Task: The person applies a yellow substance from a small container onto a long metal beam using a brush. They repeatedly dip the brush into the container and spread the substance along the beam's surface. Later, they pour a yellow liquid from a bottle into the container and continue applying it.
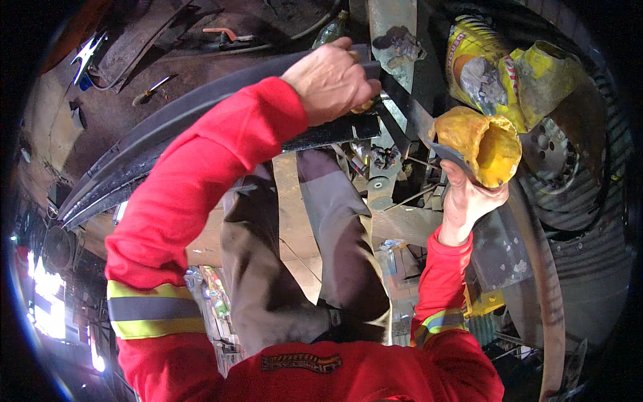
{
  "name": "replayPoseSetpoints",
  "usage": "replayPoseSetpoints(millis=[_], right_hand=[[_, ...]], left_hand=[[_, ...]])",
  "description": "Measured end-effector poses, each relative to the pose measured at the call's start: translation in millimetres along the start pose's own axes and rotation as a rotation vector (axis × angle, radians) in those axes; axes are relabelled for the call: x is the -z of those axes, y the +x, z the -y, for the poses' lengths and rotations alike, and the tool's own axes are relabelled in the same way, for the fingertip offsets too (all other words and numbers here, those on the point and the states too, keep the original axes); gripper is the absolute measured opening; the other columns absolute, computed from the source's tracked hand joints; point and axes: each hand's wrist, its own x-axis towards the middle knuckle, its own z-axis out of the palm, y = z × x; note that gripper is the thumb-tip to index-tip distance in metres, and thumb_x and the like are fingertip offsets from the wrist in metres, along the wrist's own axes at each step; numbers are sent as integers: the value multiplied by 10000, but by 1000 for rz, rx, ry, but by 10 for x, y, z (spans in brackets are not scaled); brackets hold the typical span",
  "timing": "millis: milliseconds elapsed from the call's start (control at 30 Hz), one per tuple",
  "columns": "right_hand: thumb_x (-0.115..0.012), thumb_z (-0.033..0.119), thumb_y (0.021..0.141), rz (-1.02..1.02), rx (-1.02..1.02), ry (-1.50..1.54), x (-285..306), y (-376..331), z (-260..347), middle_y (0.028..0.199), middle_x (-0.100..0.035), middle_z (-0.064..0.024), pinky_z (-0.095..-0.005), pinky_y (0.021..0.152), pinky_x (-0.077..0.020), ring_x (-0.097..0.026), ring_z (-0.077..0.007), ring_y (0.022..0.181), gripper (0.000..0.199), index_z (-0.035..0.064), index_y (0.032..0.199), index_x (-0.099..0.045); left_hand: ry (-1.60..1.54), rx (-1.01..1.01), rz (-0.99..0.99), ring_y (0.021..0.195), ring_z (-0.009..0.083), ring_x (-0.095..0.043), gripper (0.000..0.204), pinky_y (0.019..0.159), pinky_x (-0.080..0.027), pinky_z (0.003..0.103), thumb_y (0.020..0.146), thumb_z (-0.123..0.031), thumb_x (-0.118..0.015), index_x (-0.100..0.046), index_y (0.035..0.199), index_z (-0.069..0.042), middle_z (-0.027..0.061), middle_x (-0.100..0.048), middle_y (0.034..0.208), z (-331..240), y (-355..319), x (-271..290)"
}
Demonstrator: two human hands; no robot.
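My left hand [333,84] is closed, fingers curled, over the right end of a long curved black panel [201,100]. What it grips is hidden, though a small amber-coloured bit shows just under the fingers. In my right hand [467,204], fingers wrap the underside of a rough yellow cup [462,130], tilted so its ragged mouth faces right and toward me. Thick yellow coating lines this cup. A flat dark grey strip [412,110] runs up to the cup's left side; I cannot tell whether my right hand touches it.
Upper right, a yellow printed bag [474,50] and a crumpled yellow container [546,80] lie by a wheel-like metal disc [550,155]. A screwdriver [153,91], an orange-handled tool [224,33] and a clear bottle [331,28] lie beyond the panel. Metal scraps [402,184] clutter the middle.
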Motion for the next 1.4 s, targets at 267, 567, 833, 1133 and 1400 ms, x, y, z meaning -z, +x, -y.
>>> replayPoseSetpoints(millis=[267,567,833,1133,1400], right_hand=[[-886,103,615,-31,15,-18,-1,9,3,1080,-636,-81,-305,863,-479,-618,-163,939,643,-23,1152,-555],[-872,6,564,-115,-22,110,-59,43,15,1002,-655,-121,-320,782,-527,-640,-174,846,569,-62,1045,-576],[-864,-8,560,-90,1,-84,89,13,-41,1002,-648,-119,-328,773,-539,-639,-185,839,564,-65,1040,-573],[-772,-134,584,-88,-63,132,-1,-2,84,978,-635,-215,-428,682,-609,-670,-295,788,485,-134,1009,-537],[-742,-133,599,-77,-111,190,-6,-25,95,992,-618,-248,-457,701,-587,-663,-333,765,494,-130,1031,-503]], left_hand=[[-33,190,121,609,315,-621,133,664,-468,411,740,-191,-675,-597,787,-93,125,-578,584,-9,-10,-87],[5,200,98,642,274,-640,119,726,-461,413,704,-161,-611,-619,815,-119,81,-584,574,-37,197,-324],[-369,267,163,716,347,-631,257,665,-475,460,774,-316,-682,-604,833,-78,131,-626,691,348,315,24],[-397,393,440,759,350,-650,448,687,-500,435,816,-433,-585,-651,757,7,187,-652,765,242,152,-333],[-407,509,437,788,331,-651,466,706,-499,425,770,-432,-622,-650,785,33,229,-643,773,205,212,-278]])
